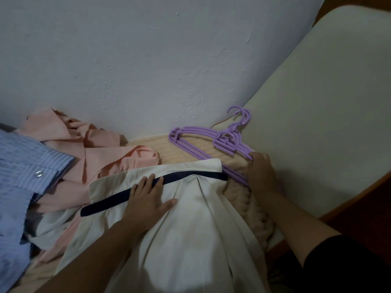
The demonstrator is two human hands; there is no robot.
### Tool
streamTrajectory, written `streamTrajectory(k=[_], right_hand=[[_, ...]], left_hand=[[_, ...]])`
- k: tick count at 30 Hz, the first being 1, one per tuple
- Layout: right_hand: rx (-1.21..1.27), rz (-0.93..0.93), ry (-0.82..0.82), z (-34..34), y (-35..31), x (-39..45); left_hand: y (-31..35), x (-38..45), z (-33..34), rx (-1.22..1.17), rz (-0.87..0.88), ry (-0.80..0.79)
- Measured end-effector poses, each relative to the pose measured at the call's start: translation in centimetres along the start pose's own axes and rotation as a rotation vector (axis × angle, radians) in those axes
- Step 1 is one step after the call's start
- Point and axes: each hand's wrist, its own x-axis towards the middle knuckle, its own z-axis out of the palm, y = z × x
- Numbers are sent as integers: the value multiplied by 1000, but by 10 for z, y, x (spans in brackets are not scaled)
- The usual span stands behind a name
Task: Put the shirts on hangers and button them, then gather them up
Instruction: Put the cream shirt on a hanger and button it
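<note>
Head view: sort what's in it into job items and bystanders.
Job:
white shirt, under the left hand
purple hangers, gripped by the right hand
pink shirt
blue striped shirt

Lying about:
beige blanket
cream mattress

Open beige blanket (179, 151) lies between the pink shirt (101, 157) and the purple hangers (211, 142), bounded behind by the wall (148, 70). Left, heaped pink and blue striped shirt (25, 166) block passage; right, the cream mattress edge (317, 123) offers bare surface.
</note>
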Motion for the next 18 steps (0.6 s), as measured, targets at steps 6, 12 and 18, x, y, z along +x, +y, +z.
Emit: streamTrajectory(k=[6, 12, 18], right_hand=[[-19, -64, -43, 2, 3, -1], [-40, -234, 33, 9, 22, -12], [-375, -268, 45, 14, 22, -20]], left_hand=[[0, 0, -1, -29, 6, 0], [-1, 1, 0, -18, 11, -5], [-2, 0, 3, -10, 18, -1]])
